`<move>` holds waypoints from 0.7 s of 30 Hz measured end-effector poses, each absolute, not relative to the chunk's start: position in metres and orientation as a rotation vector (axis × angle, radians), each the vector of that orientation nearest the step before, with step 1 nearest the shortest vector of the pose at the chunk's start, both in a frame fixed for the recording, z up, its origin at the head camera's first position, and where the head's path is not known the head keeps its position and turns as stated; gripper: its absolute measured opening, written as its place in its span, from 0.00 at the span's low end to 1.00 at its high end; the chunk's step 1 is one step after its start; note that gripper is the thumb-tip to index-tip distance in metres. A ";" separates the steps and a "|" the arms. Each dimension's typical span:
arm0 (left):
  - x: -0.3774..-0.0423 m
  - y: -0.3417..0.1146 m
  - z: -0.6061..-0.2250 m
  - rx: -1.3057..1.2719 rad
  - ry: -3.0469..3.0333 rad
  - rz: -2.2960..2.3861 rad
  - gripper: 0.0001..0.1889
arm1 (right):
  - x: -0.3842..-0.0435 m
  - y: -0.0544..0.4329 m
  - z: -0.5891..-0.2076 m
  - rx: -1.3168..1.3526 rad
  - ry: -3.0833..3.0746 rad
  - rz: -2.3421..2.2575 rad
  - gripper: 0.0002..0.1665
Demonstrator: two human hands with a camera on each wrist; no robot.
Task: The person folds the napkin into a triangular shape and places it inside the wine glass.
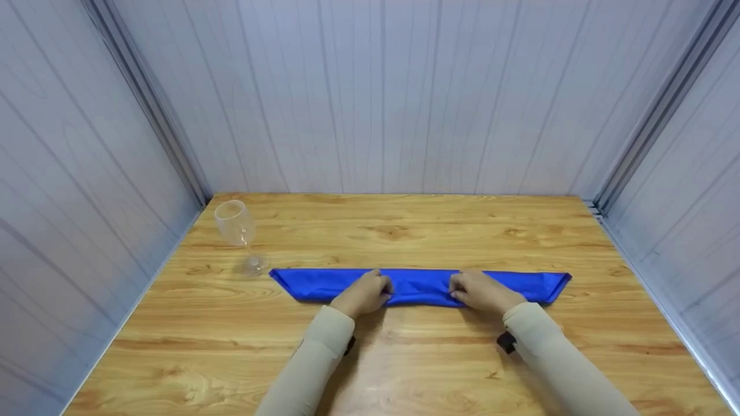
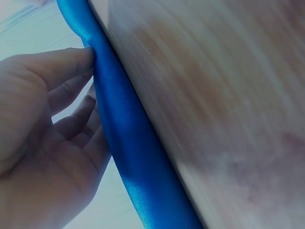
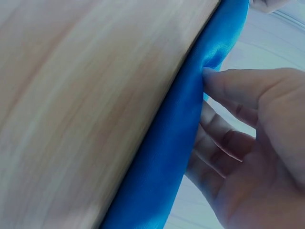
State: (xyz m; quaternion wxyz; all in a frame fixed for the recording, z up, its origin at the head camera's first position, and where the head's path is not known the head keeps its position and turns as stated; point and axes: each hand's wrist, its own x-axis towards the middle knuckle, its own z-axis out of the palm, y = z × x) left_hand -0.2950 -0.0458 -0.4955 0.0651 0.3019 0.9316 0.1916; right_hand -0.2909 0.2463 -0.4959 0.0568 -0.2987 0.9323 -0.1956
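So the thing to look at is this folded blue cloth [image 1: 421,288], lying flat-ish on the counter [image 1: 404,231] as a long, narrow strip, with its long axis running pretty much straight 9 to 3. The left hand [image 1: 363,293] comes in from about 7 o'clock and the right hand [image 1: 483,290] from about 5, and both are on the middle stretch, so neither one is really nearer to it. Both are pinching the cloth: in the wrist views each thumb presses on its edge with the fingers tucked behind, though I can't tell how many layers they've got. From the left hand the loose length goes off toward 9, from the right hand toward 3, and those two tails look about equal to me. I'd say any move hangs on that: two grips sharing one crosswise axis, with a wrinkled bit between them. As for which way it points, the ends are slanted, so the far edge at 12 is longer than the near one at 6, and the corner tips poke out at 9 and 3. There's also a clear wine glass [image 1: 236,228] standing around 10 o'clock from the left hand, its foot just beside the cloth's 9 o'clock tip.
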 end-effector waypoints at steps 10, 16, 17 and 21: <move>-0.297 -0.048 -0.499 0.985 2.824 0.597 0.04 | -0.293 0.249 -0.492 -0.878 2.781 -0.637 0.06; -0.291 -0.048 -0.498 0.991 2.820 0.593 0.03 | -0.290 0.251 -0.490 -0.901 2.750 -0.644 0.04; -0.290 -0.048 -0.498 1.003 2.832 0.582 0.02 | -0.290 0.251 -0.490 -0.897 2.746 -0.648 0.04; -0.284 -0.047 -0.496 1.048 2.909 0.482 0.01 | -0.288 0.252 -0.490 -0.875 2.739 -0.658 0.04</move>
